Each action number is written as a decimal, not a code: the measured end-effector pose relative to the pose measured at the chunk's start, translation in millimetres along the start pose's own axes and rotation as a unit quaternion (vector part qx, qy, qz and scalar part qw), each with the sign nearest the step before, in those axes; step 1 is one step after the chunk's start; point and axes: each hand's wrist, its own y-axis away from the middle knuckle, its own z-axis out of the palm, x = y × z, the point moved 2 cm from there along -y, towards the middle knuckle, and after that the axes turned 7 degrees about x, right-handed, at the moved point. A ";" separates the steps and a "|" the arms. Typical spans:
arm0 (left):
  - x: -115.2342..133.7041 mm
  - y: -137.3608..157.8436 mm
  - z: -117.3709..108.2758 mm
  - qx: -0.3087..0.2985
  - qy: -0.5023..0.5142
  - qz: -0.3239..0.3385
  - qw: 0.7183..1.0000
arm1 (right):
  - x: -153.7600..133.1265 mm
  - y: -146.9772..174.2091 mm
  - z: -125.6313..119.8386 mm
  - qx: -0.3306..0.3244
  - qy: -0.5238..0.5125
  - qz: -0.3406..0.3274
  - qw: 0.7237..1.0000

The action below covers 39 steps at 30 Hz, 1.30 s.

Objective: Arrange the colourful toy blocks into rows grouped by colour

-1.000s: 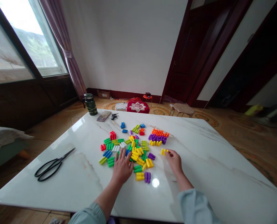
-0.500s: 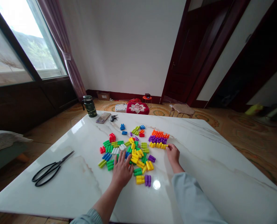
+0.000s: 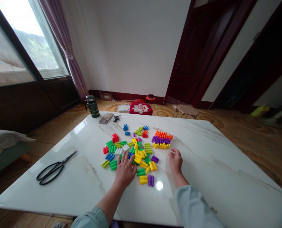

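Yellow row (image 3: 161, 146) lying crosswise under purple row (image 3: 160, 140), right hand (image 3: 175, 161) open beside, left hand (image 3: 125, 169) flat on loose pieces (image 3: 131, 155)

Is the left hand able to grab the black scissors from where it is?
Probably yes. The left hand rests flat at the edge of the block pile, and the scissors lie to its left on the marble table, with only bare tabletop between them.

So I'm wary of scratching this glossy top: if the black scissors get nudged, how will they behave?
The scissors lie flat with blades slightly parted, so they would likely slide, not roll. The marble table looks polished, so probably little grip. They look like metal, so probably stiff and fairly heavy.
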 end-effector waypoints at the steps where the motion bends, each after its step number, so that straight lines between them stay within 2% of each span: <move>1: 0.1 0.0 -0.2 0.000 0.001 0.000 1.000 | -5.7 11.1 -4.7 -0.012 -0.009 -0.014 1.000; 5: -0.3 0.4 -0.2 0.006 0.004 0.001 1.000 | -28.9 56.7 -18.4 -0.121 -0.022 -0.084 0.989; 8: -1.1 0.5 1.1 0.007 0.004 0.000 1.000 | -42.4 80.6 -20.1 -0.193 0.010 -0.137 0.972; 14: -1.8 0.6 3.0 0.011 0.006 0.002 1.000 | -62.0 96.1 -8.5 -0.239 0.157 -0.171 0.943; 16: -1.6 0.7 2.7 0.011 0.005 0.002 1.000 | -63.9 96.1 -6.4 -0.247 0.158 -0.174 0.940; 18: -1.3 0.8 2.2 0.009 0.004 0.001 1.000 | -59.6 92.6 -6.7 -0.248 0.127 -0.145 0.949; 21: -1.1 0.8 1.8 0.006 0.002 0.002 1.000 | -42.6 78.8 -10.6 -0.241 0.016 -0.027 0.970; 23: -1.2 0.8 2.1 0.004 0.002 0.003 1.000 | -28.9 64.5 -15.0 -0.235 -0.053 0.047 0.970; 24: -1.3 0.8 2.4 0.004 0.001 0.003 1.000 | -22.9 56.4 -17.9 -0.230 -0.062 0.063 0.969; 26: -1.6 0.9 2.9 0.004 0.001 0.002 1.000 | -14.3 40.2 -25.0 -0.213 -0.010 0.043 0.976; 30: -1.3 0.9 2.7 0.005 -0.001 0.003 1.000 | -11.8 21.0 -37.1 -0.164 0.132 -0.049 0.976; 34: -0.8 0.7 1.2 0.003 -0.003 0.004 1.000 | -18.6 26.8 -33.0 -0.187 0.226 -0.110 0.950; 37: -0.6 0.6 0.4 0.006 -0.001 0.003 1.000 | -21.3 33.6 -23.6 -0.213 0.299 -0.124 0.922; 39: -0.5 0.6 0.2 0.006 0.002 0.002 1.000 | -23.4 32.4 -17.8 -0.217 0.316 -0.126 0.915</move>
